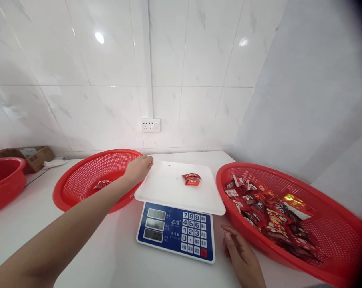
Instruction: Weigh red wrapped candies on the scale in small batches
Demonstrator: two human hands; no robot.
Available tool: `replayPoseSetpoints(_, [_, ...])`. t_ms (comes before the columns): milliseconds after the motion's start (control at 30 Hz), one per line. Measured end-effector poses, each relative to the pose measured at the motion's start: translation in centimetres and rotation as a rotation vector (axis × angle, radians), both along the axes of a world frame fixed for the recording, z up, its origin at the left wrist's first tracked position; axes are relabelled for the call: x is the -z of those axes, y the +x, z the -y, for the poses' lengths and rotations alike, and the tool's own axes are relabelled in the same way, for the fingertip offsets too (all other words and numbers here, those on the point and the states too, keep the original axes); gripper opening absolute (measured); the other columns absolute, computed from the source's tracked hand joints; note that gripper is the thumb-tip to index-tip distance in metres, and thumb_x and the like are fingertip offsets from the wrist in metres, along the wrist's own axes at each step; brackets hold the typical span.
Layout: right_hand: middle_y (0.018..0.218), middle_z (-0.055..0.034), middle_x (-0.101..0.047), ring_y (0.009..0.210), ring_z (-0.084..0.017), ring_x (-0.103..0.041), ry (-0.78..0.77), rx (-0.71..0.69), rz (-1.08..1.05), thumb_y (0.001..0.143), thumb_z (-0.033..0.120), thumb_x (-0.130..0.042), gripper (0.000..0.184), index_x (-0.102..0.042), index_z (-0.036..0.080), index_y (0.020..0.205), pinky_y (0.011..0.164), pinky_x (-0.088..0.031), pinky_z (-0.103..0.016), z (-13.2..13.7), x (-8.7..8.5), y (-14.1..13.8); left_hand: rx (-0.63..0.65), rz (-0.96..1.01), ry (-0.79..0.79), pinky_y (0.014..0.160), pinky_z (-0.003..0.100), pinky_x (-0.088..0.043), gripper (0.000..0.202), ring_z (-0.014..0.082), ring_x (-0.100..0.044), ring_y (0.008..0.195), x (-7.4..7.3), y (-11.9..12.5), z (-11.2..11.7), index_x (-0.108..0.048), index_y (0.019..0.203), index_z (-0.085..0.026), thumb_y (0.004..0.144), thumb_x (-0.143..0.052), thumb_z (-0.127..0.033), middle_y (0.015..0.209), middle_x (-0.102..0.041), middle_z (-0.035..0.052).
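A white and blue digital scale [175, 232] with a number keypad stands on the table, a white tray [169, 188] on top. Two small red snack packets [192, 179] lie close together on the tray. My left hand [139, 170] reaches over the right rim of a red perforated basket [91, 172], its fingers curled by the tray's far left corner; what they grip, if anything, is hidden. Beside the scale's right edge, my right hand [241, 254] hangs with loosely bent fingers apart, holding nothing. Right of it sits another red basket [328, 200] with many wrapped snacks [268, 216].
A red tub [7, 180] stands at the far left, with a cardboard box [38, 158] behind it. Some red packets [102, 184] lie in the left basket. A tiled wall with a socket panel [151, 125] borders the white table [109, 248] at the back.
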State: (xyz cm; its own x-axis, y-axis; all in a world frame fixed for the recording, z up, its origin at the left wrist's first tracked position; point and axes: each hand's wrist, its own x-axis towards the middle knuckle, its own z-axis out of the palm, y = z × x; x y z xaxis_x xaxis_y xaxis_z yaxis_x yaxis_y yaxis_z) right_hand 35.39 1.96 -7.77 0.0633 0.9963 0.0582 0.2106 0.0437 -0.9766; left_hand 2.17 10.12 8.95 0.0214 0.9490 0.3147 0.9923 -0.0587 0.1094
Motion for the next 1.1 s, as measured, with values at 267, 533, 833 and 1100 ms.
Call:
replayPoseSetpoints(267, [0.058, 0.0022, -0.054, 0.054, -0.017, -0.052, 0.001, 0.022, -0.011, 0.076, 0.061, -0.049, 0.052, -0.055, 0.019, 0.105, 0.052, -0.043, -0.028, 0.0, 0.2, -0.2, 0.157, -0.091, -0.042, 0.099, 0.041, -0.032, 0.04, 0.0266, -0.046, 0.116, 1.0, 4.1, -0.7, -0.054, 0.112, -0.016, 0.087, -0.04, -0.043, 0.118, -0.058, 0.0124])
replayPoseSetpoints(533, [0.056, 0.0025, -0.052, 0.053, -0.017, -0.053, 0.011, 0.029, 0.01, 0.072, 0.067, -0.048, 0.057, -0.058, 0.018, 0.1, 0.053, -0.044, -0.029, 0.3, -0.9, -0.4, 0.444, -0.047, -0.19, 0.079, 0.032, -0.047, 0.035, 0.021, -0.055, 0.103, 3.0, 12.5, -2.4, -0.05, 0.119, -0.025, 0.085, -0.043, -0.027, 0.113, -0.06, 0.0053])
replayPoseSetpoints(833, [0.057, 0.0029, -0.052, 0.055, -0.016, -0.052, 0.0, 0.006, 0.006, 0.074, 0.064, -0.048, 0.055, -0.055, 0.018, 0.103, 0.054, -0.044, -0.028, 0.1, 0.0, -0.1, 0.211, 0.085, -0.048, 0.092, 0.033, -0.043, 0.038, 0.02, -0.049, 0.113, 0.4, 5.0, 0.1, -0.053, 0.114, -0.025, 0.081, -0.039, -0.012, 0.118, -0.057, 0.0049])
replayPoseSetpoints(1100, [0.057, 0.0028, -0.053, 0.056, -0.016, -0.053, -0.014, 0.014, 0.009, 0.072, 0.064, -0.052, 0.054, -0.057, 0.019, 0.102, 0.056, -0.046, -0.028, 0.0, 0.2, 0.3, -0.094, 0.242, -0.036, 0.081, 0.038, -0.048, 0.039, 0.0276, -0.056, 0.108, 1.7, -5.0, 9.0, -0.056, 0.113, -0.031, 0.076, -0.05, -0.044, 0.118, -0.06, 0.0052])
